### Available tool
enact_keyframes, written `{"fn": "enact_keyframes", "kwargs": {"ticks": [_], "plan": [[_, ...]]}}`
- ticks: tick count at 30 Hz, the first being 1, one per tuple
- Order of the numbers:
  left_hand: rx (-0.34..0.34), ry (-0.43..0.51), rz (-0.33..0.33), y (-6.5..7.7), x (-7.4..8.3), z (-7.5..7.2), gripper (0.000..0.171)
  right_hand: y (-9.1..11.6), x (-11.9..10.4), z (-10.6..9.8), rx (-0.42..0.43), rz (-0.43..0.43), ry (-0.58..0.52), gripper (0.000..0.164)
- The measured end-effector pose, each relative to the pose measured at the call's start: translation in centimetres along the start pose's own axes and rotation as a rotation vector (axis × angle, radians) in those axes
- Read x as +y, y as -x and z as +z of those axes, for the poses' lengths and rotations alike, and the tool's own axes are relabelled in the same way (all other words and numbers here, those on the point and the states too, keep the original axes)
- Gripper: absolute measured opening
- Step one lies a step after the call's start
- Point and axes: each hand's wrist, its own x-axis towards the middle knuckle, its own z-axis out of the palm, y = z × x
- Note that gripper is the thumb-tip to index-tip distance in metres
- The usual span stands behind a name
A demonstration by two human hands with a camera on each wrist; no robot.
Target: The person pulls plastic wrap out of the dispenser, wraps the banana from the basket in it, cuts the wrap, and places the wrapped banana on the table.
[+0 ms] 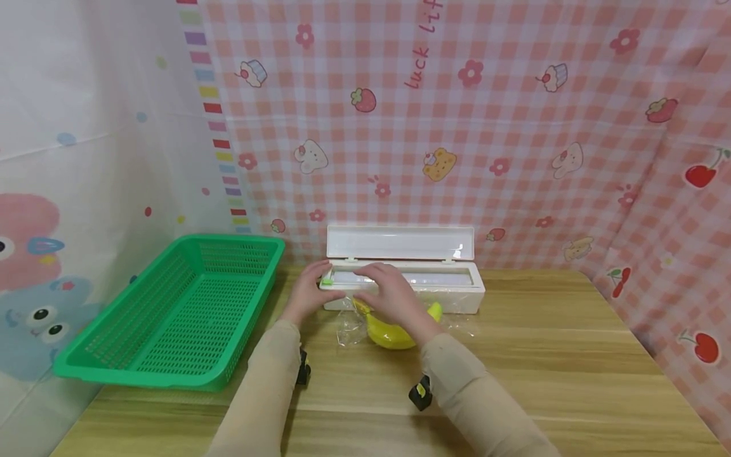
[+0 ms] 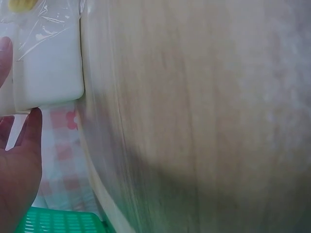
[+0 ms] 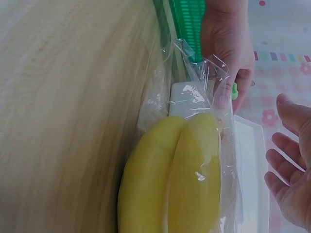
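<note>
A white cling film dispenser (image 1: 465, 303) stands on the table with its lid (image 1: 400, 243) raised and a film roll (image 1: 434, 278) inside. My left hand (image 1: 308, 293) grips its left end, thumb in front and fingers behind, beside a green slider (image 1: 326, 281). Yellow bananas (image 1: 391, 336) lie against the dispenser's front under clear film (image 1: 349, 330). Above them hovers my right hand (image 1: 394, 297), fingers loosely bent and holding nothing. The right wrist view shows that hand (image 3: 296, 165) apart from the film-covered bananas (image 3: 194, 170).
A green plastic basket (image 1: 245, 346) stands on the left of the wooden table (image 1: 548, 368). Behind the dispenser hangs a pink checked cloth (image 1: 388, 139). A white printed cloth (image 1: 114, 190) hangs at the left.
</note>
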Motion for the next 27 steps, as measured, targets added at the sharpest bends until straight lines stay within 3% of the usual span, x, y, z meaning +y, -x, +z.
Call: {"fn": "enact_keyframes", "kwargs": {"ticks": [14,27], "plan": [[0.001,0.011,-0.014,0.1,-0.1,0.0,0.076,-2.0,-1.1,0.9,-0.009,0.041,0.030,0.041],[0.036,-0.004,0.054,0.1,-0.4,-0.1,0.066,-3.4,-2.0,2.4,0.034,-0.082,0.171,0.037]]}}
